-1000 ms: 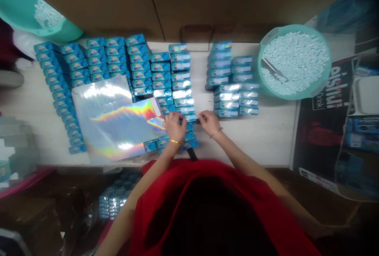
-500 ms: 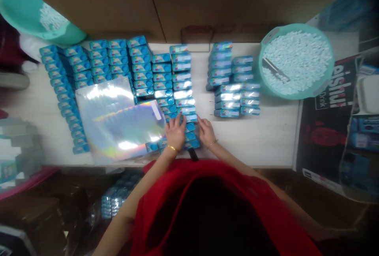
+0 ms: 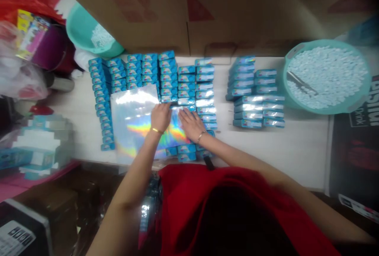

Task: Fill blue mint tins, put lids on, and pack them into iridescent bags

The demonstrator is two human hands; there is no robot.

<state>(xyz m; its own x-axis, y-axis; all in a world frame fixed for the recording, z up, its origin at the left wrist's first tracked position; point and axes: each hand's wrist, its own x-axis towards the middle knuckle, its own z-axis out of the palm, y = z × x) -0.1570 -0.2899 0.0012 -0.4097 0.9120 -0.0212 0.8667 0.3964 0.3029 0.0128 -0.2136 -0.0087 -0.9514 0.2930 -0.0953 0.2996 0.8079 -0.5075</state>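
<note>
Two shiny holographic sheets (image 3: 127, 110) lie overlapping on rows of small blue boxes (image 3: 169, 76). My left hand (image 3: 160, 118) is closed at the upper edge of the top sheet, its fingers bent over and the fingertips partly hidden. On the right end of that same sheet rests my right hand (image 3: 192, 125), open, with fingers stretched out and pointing up and left. Rainbow glare shows on the sheet between both hands. Right of my right hand runs a column of blue boxes (image 3: 205, 86) with pale strips on their faces.
Further right stand more blue boxes (image 3: 248, 112) and a turquoise tub (image 3: 355, 106) of small white pieces, a metal scoop (image 3: 302, 83) inside. Another turquoise tub (image 3: 78, 23) sits back left. A large cardboard box (image 3: 166, 35) lines the back; flattened cartons (image 3: 44, 145) lie left.
Both hands have moved from the right-hand column of boxes leftward onto the holographic sheet. The left fingers have come to its upper edge. The camera view has shifted left.
</note>
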